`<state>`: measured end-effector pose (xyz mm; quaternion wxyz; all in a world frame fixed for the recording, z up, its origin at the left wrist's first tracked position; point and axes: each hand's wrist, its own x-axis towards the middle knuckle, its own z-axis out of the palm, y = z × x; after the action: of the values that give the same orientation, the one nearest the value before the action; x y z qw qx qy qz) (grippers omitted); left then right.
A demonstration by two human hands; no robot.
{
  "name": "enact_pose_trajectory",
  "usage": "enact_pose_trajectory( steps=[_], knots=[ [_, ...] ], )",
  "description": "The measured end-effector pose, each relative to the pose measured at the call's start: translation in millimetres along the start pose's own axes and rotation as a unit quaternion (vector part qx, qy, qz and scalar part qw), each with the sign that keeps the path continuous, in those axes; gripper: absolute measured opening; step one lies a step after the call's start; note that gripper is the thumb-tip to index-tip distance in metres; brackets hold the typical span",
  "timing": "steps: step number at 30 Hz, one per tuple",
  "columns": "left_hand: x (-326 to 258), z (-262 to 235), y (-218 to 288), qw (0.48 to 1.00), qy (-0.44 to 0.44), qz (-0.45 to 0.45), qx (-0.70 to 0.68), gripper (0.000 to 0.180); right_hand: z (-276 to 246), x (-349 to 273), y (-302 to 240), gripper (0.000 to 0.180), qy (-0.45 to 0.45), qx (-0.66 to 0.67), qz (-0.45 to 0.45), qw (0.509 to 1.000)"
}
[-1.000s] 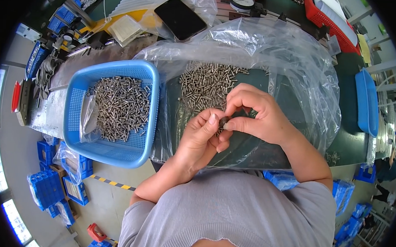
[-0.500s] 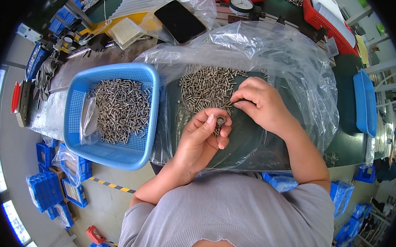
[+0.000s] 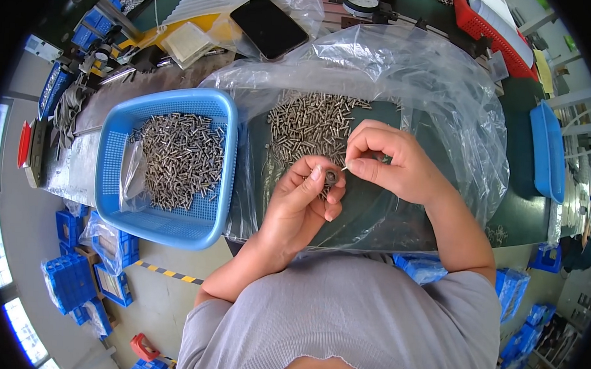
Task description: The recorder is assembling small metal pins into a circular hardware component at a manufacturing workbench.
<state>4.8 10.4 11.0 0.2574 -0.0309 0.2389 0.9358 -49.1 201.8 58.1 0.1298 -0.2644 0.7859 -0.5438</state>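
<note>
My left hand [image 3: 300,201] is closed around a small round metal piece with a hole [image 3: 330,178], its opening facing up between thumb and fingers. A few small metal pins seem to lie under it against the curled fingers, partly hidden. Just to the right, my right hand [image 3: 393,161] pinches a thin, light metal pin [image 3: 344,168] between thumb and forefinger, its tip close to the round piece. Beyond both hands a loose pile of short metal pins [image 3: 305,125] is spread on clear plastic. More such pins [image 3: 183,158] fill part of the blue basket [image 3: 227,181] on the left.
Crumpled clear plastic sheeting [image 3: 441,78] surrounds the pile on the dark green table [image 3: 521,216]. Behind it lie a black phone [image 3: 269,27] and a dial gauge [image 3: 360,1]. A red basket [image 3: 494,34] and a blue tray [image 3: 546,154] are at the right.
My right hand has turned and come away from the edge of the pile, and a pin now shows in its pinch near the round piece. My left hand has hardly moved.
</note>
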Motion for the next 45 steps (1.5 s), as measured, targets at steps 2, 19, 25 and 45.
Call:
enact_pose_trajectory(
  steps=[2,19,25,45],
  knots=[
    [-0.1,1.4,0.0,1.000,0.003,-0.003,0.006,0.018,3.2,-0.8,-2.8,0.007,-0.005,0.028,0.005,1.000],
    [-1.4,6.4,1.5,0.999,0.039,-0.022,0.012,0.016,13.3,-2.8,-3.1,0.010,-0.008,0.038,-0.009,0.999],
    [-0.6,4.5,3.3,0.999,0.016,-0.041,0.029,0.019,18.5,0.2,-1.9,0.015,0.014,0.015,-0.035,0.999],
    [-0.3,1.2,0.4,1.000,0.003,0.011,-0.020,0.018,1.6,1.9,21.5,0.015,0.056,-0.227,-0.071,0.970]
  ],
)
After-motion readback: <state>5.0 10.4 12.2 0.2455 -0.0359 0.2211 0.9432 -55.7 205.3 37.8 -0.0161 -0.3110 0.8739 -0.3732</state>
